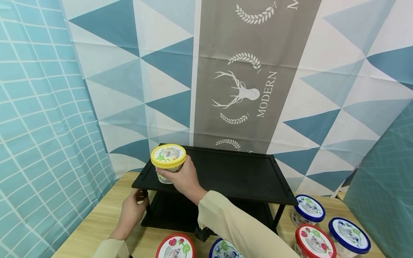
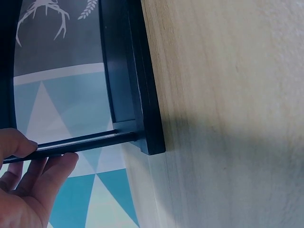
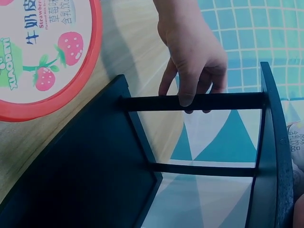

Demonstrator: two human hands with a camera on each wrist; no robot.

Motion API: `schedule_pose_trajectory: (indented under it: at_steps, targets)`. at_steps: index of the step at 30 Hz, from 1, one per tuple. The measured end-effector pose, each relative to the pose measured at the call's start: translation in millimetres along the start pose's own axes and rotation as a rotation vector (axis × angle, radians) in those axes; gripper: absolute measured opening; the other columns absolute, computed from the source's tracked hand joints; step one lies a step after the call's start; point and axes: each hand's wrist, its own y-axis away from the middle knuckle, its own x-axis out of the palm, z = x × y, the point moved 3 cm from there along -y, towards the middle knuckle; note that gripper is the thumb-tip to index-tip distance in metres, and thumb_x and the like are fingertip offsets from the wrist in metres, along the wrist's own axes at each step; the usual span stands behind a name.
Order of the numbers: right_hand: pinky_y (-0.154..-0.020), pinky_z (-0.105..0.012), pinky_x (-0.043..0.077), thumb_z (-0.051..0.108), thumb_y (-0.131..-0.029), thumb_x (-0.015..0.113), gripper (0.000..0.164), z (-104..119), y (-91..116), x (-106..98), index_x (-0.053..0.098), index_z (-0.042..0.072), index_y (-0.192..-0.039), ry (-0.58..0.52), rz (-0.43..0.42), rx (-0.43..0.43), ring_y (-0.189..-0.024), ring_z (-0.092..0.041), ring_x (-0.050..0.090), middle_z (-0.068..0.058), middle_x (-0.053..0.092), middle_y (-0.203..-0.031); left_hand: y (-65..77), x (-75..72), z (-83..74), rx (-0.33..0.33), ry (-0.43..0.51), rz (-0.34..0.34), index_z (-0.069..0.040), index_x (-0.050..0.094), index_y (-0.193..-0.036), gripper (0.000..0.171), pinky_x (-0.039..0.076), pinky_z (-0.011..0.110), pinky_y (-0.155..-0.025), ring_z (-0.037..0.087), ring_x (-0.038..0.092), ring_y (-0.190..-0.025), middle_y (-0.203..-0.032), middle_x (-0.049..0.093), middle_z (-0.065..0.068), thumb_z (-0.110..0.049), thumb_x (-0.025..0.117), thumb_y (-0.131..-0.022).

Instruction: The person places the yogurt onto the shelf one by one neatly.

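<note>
My right hand (image 1: 187, 181) holds a round tub with a yellow lid (image 1: 168, 156), upright at the left end of the black two-tier rack's top shelf (image 1: 238, 172). Thumb and fingers wrap around its side, just under the lid. Lower down, my left hand (image 1: 130, 213) grips the front left post of the rack. In the left wrist view, its thumb lies on one side of the thin post (image 2: 95, 142) and the fingers on the other. The right wrist view shows the left hand (image 3: 194, 57) around that post, with only a sliver of the tub (image 3: 295, 142) at the edge.
A red-lidded tub (image 1: 175, 246) and a blue-lidded tub (image 1: 224, 250) stand before the rack on the wooden table (image 1: 93, 222). To its right are two blue-lidded tubs (image 1: 309, 208) and another red-lidded one (image 1: 315, 240). Patterned cloth (image 1: 167, 71) hangs behind.
</note>
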Motion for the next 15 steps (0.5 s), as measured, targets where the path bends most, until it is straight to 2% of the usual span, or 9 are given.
schedule_pose_trajectory:
  at_steps: [8, 15]
  targets:
    - [-0.088, -0.028, 0.046, 0.044, -0.064, 0.073, 0.075, 3.3, 1.4, -0.3, 0.031, 0.033, -0.125, -0.007, 0.029, 0.012, -0.106, -0.004, 0.048, 0.011, 0.044, -0.115, 1.4, -1.7, -2.1, 0.005, 0.011, 0.018, -0.003, 0.045, -0.118, 0.036, 0.050, 0.041, -0.075, 0.036, 0.058, -0.096, -0.107, 0.058, 0.025, -0.006, 0.051, -0.083]
    - [-0.087, -0.027, 0.047, 0.045, -0.065, 0.072, 0.071, 5.1, 2.2, -1.7, 0.034, 0.034, -0.124, 0.015, 0.045, 0.007, -0.106, -0.005, 0.049, 0.011, 0.045, -0.115, 0.9, -0.2, -0.3, -0.002, 0.007, 0.019, -0.003, 0.045, -0.118, 0.036, 0.050, 0.041, -0.076, 0.036, 0.058, -0.097, -0.108, 0.057, 0.025, -0.006, 0.051, -0.083]
